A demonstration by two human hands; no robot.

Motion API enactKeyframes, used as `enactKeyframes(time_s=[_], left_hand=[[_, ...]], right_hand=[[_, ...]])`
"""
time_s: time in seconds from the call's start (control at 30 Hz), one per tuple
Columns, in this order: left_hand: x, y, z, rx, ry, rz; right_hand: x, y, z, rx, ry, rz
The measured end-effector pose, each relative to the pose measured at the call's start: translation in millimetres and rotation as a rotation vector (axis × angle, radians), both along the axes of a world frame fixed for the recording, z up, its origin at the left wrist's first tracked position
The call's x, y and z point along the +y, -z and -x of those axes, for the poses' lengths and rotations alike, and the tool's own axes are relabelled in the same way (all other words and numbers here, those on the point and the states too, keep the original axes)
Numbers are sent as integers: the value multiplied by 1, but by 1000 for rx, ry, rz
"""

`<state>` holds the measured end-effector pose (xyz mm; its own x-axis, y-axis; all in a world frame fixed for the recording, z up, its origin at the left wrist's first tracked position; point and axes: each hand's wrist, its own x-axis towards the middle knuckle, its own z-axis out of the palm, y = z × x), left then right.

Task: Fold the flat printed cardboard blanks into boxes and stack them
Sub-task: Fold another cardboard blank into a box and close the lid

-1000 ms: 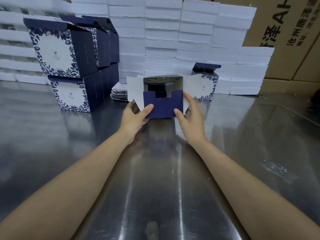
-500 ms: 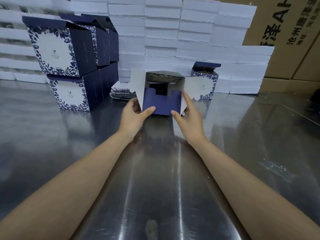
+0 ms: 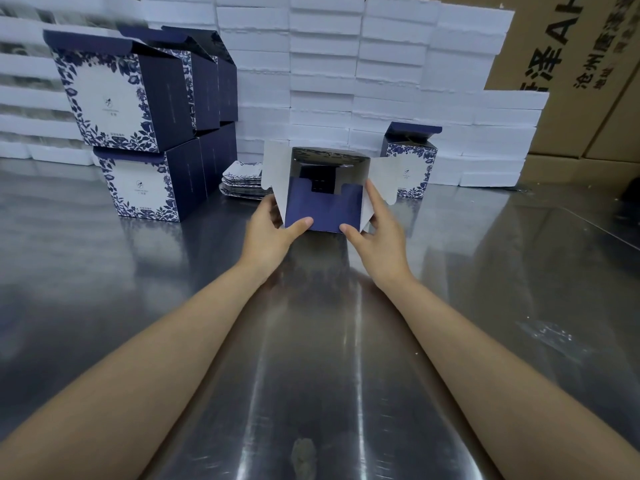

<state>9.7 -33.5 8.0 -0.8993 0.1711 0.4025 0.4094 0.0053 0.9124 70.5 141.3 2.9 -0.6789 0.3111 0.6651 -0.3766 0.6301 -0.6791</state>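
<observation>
Navy flap tipped further inward; left hand and right hand grip box.

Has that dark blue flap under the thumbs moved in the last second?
Yes. The navy flap has tipped inward, deeper into the held box, while that box hardly shifts against the small box behind.

One wide-angle camera is riding on the person's head, facing forward and down along both forearms across the table. It is viewing the left hand, right hand and box at mid-frame, at the ends of outstretched arms, while the foam stack is filling the far top edge.
</observation>
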Motion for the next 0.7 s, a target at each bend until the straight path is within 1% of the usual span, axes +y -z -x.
enactKeyframes(time_s=[0.1, 0.2, 0.23, 0.3, 0.33, 0.37, 0.43, 0.47, 0.53, 0.63, 0.7], left_hand=[[1, 0, -2, 28, 23, 21], [1, -1, -2, 33, -26, 38], [1, -1, -3, 29, -52, 29], [1, -4, -6, 66, -116, -53], [0, -7, -8, 139, -175, -109], [-1, -9, -9, 251, -253, -151], [-4, -13, -8, 518, -431, -150], [-6, -14, -7, 617, -500, -112], [-10, -16, -5, 722, -563, 26], [-14, -17, -3, 881, -572, 311], [-13, -20, -5, 954, -575, 440]], right_hand=[[-1, 2, 2, 3, 23, -27], [-1, 5, 3, -31, 49, -63], [-1, 5, 4, -36, 57, -72], [0, 6, 5, -41, 49, -72], [1, 6, 6, -41, 46, -76], [1, 7, 7, -40, 47, -84], [1, 7, 7, -35, 42, -92], [1, 7, 7, -32, 37, -92], [2, 6, 6, -30, 36, -95], [3, 4, 5, -37, 44, -104], [3, 4, 4, -41, 40, -146]])
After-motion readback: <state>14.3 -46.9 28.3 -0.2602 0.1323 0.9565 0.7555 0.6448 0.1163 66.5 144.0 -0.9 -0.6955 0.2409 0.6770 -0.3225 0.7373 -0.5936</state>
